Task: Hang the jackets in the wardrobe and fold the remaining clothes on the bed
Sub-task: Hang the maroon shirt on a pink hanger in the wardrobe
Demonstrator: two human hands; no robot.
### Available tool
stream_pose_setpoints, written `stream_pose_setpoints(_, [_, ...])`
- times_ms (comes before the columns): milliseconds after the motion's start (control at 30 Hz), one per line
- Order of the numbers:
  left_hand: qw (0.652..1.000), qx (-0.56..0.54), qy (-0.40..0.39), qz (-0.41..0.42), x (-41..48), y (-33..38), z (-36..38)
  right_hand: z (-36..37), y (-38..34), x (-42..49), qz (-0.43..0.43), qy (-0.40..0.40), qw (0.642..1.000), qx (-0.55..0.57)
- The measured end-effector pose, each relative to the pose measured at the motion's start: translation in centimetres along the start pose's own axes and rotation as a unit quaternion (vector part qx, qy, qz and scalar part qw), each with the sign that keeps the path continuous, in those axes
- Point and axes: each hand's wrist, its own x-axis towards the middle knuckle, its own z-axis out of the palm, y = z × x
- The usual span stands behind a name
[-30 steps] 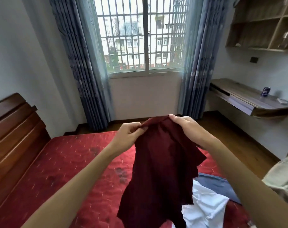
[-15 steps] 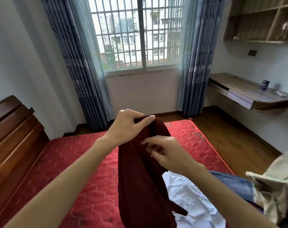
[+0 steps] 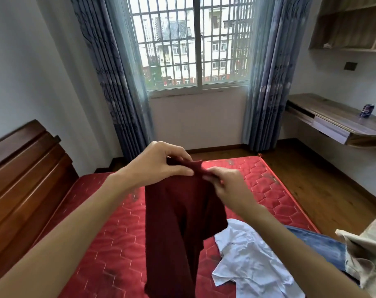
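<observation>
A dark maroon garment point(image 3: 178, 229) hangs in the air above the red quilted mattress point(image 3: 109, 250). My left hand point(image 3: 159, 166) pinches its top edge between thumb and fingers. Just to the right, my right hand point(image 3: 225, 186) pinches the same top edge, the two hands almost touching. On the mattress at lower right lie a crumpled white shirt point(image 3: 253, 263), a blue denim garment point(image 3: 320, 244) and a beige garment point(image 3: 367, 252) at the frame's right edge. The wardrobe is out of view.
A wooden headboard point(image 3: 25, 175) runs along the left. Behind the bed are a barred window point(image 3: 193, 44) and blue curtains point(image 3: 118, 82). A wall-mounted desk point(image 3: 333, 123) with a can point(image 3: 367, 110) stands at right, over a wooden floor point(image 3: 324, 186).
My right hand came off the spread top edge, dropped lower, then rose again beside my left hand. The garment now hangs bunched and narrow. The view shifted slightly toward the window.
</observation>
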Motion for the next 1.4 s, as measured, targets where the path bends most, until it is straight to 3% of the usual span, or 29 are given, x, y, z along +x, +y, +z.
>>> stream_pose_setpoints(100, [0.986, 0.164, 0.006, -0.001, -0.7, -3.2, -1.6, -2.3, 0.9, 1.4, -0.003, 0.050, 0.996, -0.079])
stream_pose_setpoints(167, [0.971, 0.239, 0.022, 0.007, -0.8, -4.7, -1.8, -3.2, 0.6, 2.6, -0.013, 0.038, 0.988, -0.146])
stream_pose_setpoints(300, [0.946, 0.309, 0.097, -0.004, -0.8, -6.2, -2.3, -3.9, 0.2, 4.4, 0.003, -0.013, 0.972, -0.236])
stream_pose_setpoints(433, [0.916, 0.378, 0.133, -0.005, -1.9, -7.8, -4.0, -5.8, 1.9, 4.7, 0.010, 0.001, 0.956, -0.292])
stream_pose_setpoints(600, [0.965, 0.247, 0.090, -0.024, -4.3, -11.2, -7.2, -9.2, 4.7, 4.1, 0.063, 0.024, 0.949, -0.308])
stream_pose_setpoints(733, [0.962, 0.259, 0.046, -0.066, -4.0, -11.8, -7.6, -10.0, 6.1, 4.0, 0.042, -0.041, 0.965, -0.254])
stream_pose_setpoints(833, [0.963, 0.245, -0.006, -0.108, -3.2, -11.8, -8.7, -10.8, 6.1, 4.6, 0.097, -0.086, 0.978, -0.166])
stream_pose_setpoints(967, [0.964, 0.156, -0.089, -0.194, -2.8, -11.3, -9.6, -12.4, 6.3, 5.1, 0.120, -0.065, 0.990, -0.042])
stream_pose_setpoints(1100, [0.956, 0.114, -0.122, -0.240, -2.3, -12.2, -8.7, -12.0, 7.7, 5.1, 0.160, -0.201, 0.955, -0.148])
stream_pose_setpoints(1167, [0.960, 0.090, -0.112, -0.239, -1.7, -11.9, -8.0, -11.3, 7.7, 5.3, 0.152, -0.196, 0.954, -0.166])
stream_pose_setpoints(1300, [0.949, 0.005, -0.183, -0.256, -1.4, -10.4, -7.6, -10.6, 6.9, 5.9, 0.157, -0.166, 0.951, -0.209])
stream_pose_setpoints(1400, [0.957, 0.000, -0.163, -0.240, -1.7, -10.2, -8.2, -11.6, 7.2, 5.9, 0.179, -0.114, 0.949, -0.232])
